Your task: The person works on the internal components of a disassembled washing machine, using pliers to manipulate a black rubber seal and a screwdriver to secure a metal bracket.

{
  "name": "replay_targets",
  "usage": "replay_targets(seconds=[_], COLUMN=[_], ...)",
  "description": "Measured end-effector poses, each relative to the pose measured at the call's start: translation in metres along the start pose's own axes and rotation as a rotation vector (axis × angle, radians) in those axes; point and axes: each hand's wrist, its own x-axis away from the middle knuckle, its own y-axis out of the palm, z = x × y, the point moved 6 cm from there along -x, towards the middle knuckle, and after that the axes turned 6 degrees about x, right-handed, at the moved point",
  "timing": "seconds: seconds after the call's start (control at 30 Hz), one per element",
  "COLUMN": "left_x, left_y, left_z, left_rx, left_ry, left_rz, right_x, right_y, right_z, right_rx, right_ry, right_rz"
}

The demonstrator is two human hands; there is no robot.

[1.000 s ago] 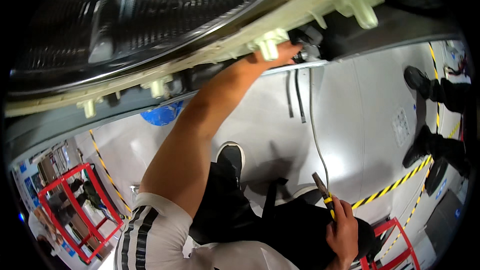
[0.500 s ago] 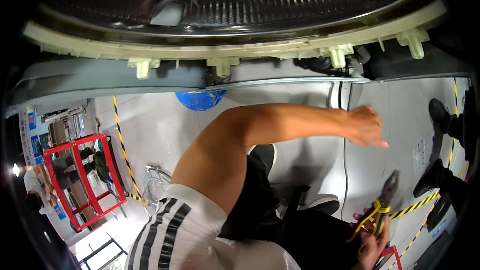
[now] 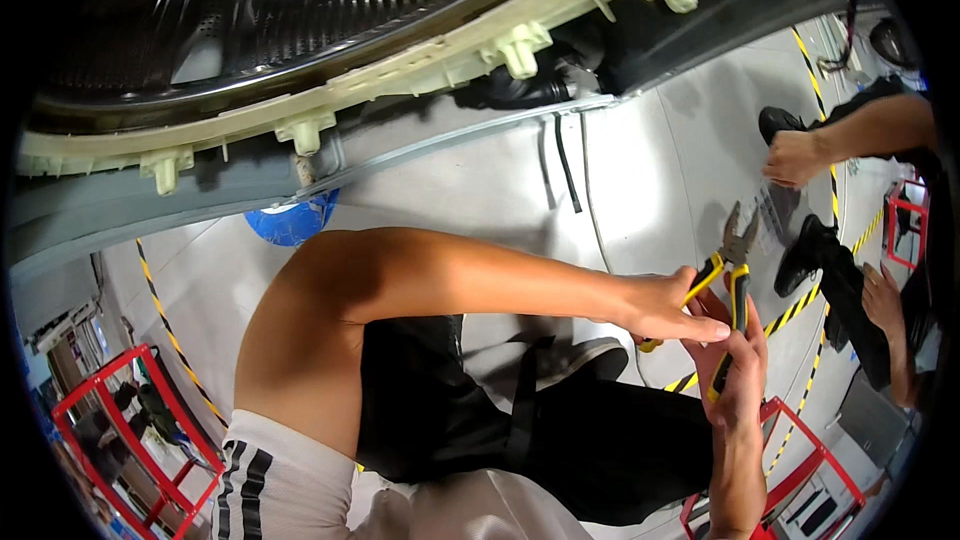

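Observation:
My right hand [image 3: 738,370] holds a pair of pliers [image 3: 736,250] with yellow and black handles, jaws upward and slightly apart. My left hand [image 3: 670,308] is on the left handle, its thumb reaching across to my right hand; some of its fingers are hidden. Above my arms, a perforated metal drum [image 3: 260,0] is ringed by a pale plastic rim [image 3: 400,85] with pegs, over a grey housing edge [image 3: 130,215]. Dark parts [image 3: 520,85] sit under the rim, and a cable [image 3: 598,230] runs down across the floor behind the pliers.
A co-worker at the right reaches in with one hand [image 3: 795,155], the other [image 3: 882,305] lower, near dark trousers and shoes [image 3: 800,260]. Red metal frames [image 3: 100,385] stand either side. Striped tape [image 3: 160,310] and a blue disc [image 3: 285,225] are on the floor.
My left hand has come down from under the rim to the pliers in my right hand, which has risen. The co-worker's hands have entered at the right, and the view has shifted.

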Motion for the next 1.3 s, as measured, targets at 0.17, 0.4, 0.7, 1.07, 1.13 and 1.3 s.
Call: replay_targets(seconds=[0.17,0.4,0.7,1.07,1.13,1.3], left_x=[0.009,0.008,0.011,0.037,0.046,0.071], left_y=[0.003,0.004,-0.003,-0.009,-0.018,-0.044], left_z=[0.001,-0.014,-0.011,0.021,0.014,-0.007], left_rx=[0.022,0.017,-0.084,-0.192,-0.193,-0.042], left_ry=[0.053,-0.015,0.031,0.119,0.025,-0.259], left_rz=[-0.004,0.021,0.067,-0.036,-0.027,0.131], right_x=[0.005,0.010,0.009,0.014,0.013,0.014], right_y=[0.002,0.015,0.019,0.036,0.040,0.050], right_z=[0.008,0.004,0.006,0.000,0.000,-0.001], right_rx=[0.017,0.121,0.276,0.560,0.582,0.873], right_ry=[0.034,0.112,0.017,-0.249,-0.229,-0.320], right_rz=[0.016,-0.009,-0.179,-0.439,-0.492,-0.620])
